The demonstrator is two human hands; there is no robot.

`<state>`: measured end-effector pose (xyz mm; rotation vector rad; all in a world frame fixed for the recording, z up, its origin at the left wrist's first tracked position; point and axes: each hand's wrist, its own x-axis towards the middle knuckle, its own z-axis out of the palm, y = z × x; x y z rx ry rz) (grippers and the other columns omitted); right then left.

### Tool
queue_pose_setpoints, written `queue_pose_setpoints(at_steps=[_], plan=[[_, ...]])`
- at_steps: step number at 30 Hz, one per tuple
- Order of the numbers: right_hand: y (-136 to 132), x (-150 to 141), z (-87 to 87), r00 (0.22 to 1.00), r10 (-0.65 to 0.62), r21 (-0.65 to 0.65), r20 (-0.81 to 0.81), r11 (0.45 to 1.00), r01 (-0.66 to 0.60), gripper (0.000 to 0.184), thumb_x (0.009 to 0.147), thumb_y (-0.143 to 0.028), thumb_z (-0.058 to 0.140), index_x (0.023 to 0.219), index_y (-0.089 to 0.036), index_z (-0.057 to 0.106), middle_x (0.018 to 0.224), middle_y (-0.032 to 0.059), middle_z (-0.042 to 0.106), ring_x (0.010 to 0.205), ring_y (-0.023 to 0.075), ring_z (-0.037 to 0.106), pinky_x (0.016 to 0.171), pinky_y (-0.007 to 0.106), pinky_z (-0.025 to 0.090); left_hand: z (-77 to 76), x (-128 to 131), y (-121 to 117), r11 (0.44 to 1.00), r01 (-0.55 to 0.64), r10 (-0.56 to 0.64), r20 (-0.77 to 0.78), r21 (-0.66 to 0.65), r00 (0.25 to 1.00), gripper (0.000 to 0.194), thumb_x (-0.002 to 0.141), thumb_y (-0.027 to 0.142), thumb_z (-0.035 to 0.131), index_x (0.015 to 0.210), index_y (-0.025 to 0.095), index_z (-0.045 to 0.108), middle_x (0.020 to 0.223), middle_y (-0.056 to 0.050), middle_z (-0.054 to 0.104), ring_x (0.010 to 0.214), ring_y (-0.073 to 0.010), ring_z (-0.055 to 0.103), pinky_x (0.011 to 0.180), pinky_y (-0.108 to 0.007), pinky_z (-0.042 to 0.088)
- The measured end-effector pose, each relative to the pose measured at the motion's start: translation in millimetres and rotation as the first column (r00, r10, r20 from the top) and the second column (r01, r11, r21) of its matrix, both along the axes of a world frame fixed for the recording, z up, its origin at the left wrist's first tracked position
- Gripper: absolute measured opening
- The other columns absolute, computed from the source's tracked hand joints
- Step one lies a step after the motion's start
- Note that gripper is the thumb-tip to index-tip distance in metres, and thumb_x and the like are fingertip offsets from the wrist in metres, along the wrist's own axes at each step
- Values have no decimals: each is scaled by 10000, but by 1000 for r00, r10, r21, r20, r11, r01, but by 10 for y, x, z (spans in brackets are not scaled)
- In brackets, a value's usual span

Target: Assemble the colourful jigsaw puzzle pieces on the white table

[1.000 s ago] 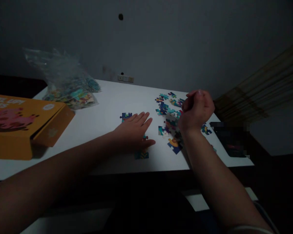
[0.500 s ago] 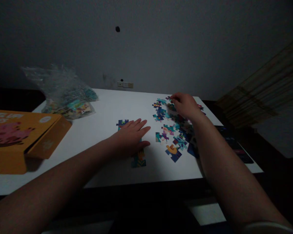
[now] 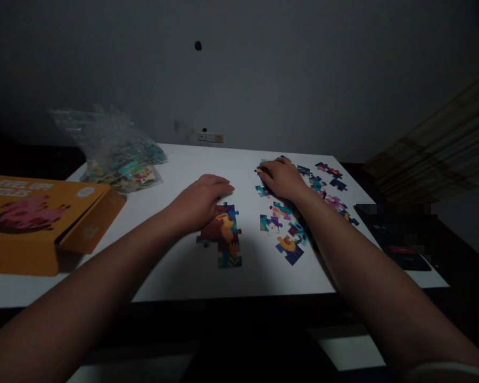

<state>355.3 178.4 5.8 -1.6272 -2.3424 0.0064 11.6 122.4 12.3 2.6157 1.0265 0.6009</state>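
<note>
My left hand [image 3: 203,201] rests on the left part of a joined section of jigsaw puzzle [image 3: 226,229], fingers stretched out and close together, holding nothing. That section shows reddish-brown, orange and teal printing, and the hand hides its upper left part. Farther off, my right hand [image 3: 284,180] is among loose puzzle pieces [image 3: 287,246] on the table's right side. Its fingers curl down at a small puzzle piece [image 3: 258,171], which is mostly covered by the fingertips. Other loose pieces lie under and around this hand.
On the white table [image 3: 175,279] an orange puzzle box [image 3: 27,213] stands at the left. Behind it lies a clear plastic bag [image 3: 123,159] of more pieces. A dark flat device [image 3: 399,244] lies by the right edge. A wall [image 3: 263,80] rises behind the table.
My right hand has moved left and nearer across the loose pieces. My left hand has shifted up and left, uncovering more of the joined section. The view has turned slightly left.
</note>
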Motion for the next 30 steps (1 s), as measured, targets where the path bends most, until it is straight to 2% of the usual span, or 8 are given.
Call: queue_pose_setpoints(at_steps=[4, 10, 14, 17, 20, 25, 27, 30], plan=[[-11, 19, -2, 999, -26, 24, -23, 999, 27, 436, 1135, -304, 604, 1440, -218, 905, 1442, 190, 896, 1406, 468, 723, 1307, 678, 507, 63, -95, 63, 995, -100, 98, -69, -23, 993, 514, 1124, 195, 537, 1557, 181, 815, 1650, -189, 771, 1583, -392, 674, 1399, -654, 527], [17, 21, -35, 998, 57, 29, -39, 998, -56, 498, 1139, -310, 556, 1501, -246, 892, 1503, 162, 885, 1490, 496, 685, 1319, 748, 511, 1, -84, 105, 995, -75, 67, -132, -58, 989, 565, 1125, 225, 505, 1611, 170, 788, 1727, -208, 706, 1631, -423, 615, 1434, -702, 446], [73, 75, -32, 999, 15, 29, -44, 999, -14, 428, 1078, -333, 683, 1429, -235, 907, 1473, 196, 885, 1530, 531, 666, 1335, 783, 501, -16, -82, 121, 994, -78, 68, -127, -75, 990, 574, 1138, 249, 490, 1632, 187, 775, 1749, -198, 684, 1646, -418, 583, 1435, -691, 427], [86, 127, -23, 994, 2, -9, -110, 1000, -3, 367, 1012, -314, 765, 1344, -252, 911, 1374, 193, 896, 1397, 479, 757, 1309, 748, 557, -21, -85, 127, 995, -68, 58, -137, -71, 989, 582, 1136, 259, 483, 1638, 179, 766, 1738, -200, 687, 1636, -416, 581, 1432, -675, 427], [52, 143, -9, 986, -5, -81, -166, 997, -8, 352, 996, -267, 744, 1315, -275, 894, 1321, 170, 898, 1285, 430, 809, 1257, 702, 620, -12, -80, 121, 995, -68, 56, -147, -75, 988, 596, 1136, 250, 470, 1650, 151, 756, 1750, -221, 674, 1642, -429, 572, 1429, -684, 428], [-73, 153, 93, 997, 32, -33, -66, 999, -34, 404, 1002, -382, 787, 1366, -251, 908, 1396, 201, 888, 1435, 511, 748, 1374, 798, 477, 18, -62, 105, 995, -66, 53, -155, -75, 986, 592, 1147, 256, 458, 1645, 145, 759, 1740, -234, 679, 1647, -437, 570, 1429, -699, 415], [-116, 164, 143, 996, 61, -42, -72, 997, -64, 469, 992, -418, 799, 1408, -233, 911, 1413, 200, 892, 1436, 497, 763, 1383, 775, 484, 27, -58, 99, 995, -67, 54, -168, -74, 984, 602, 1150, 258, 447, 1655, 140, 751, 1736, -234, 680, 1645, -434, 569, 1431, -690, 412], [-153, 167, 183, 990, 62, -74, -131, 995, -72, 445, 980, -377, 781, 1375, -230, 924, 1406, 176, 908, 1356, 432, 824, 1331, 689, 576, 36, -57, 88, 994, -74, 59, -177, -79, 982, 615, 1140, 242, 445, 1668, 140, 741, 1751, -230, 670, 1650, -432, 559, 1429, -686, 418]])
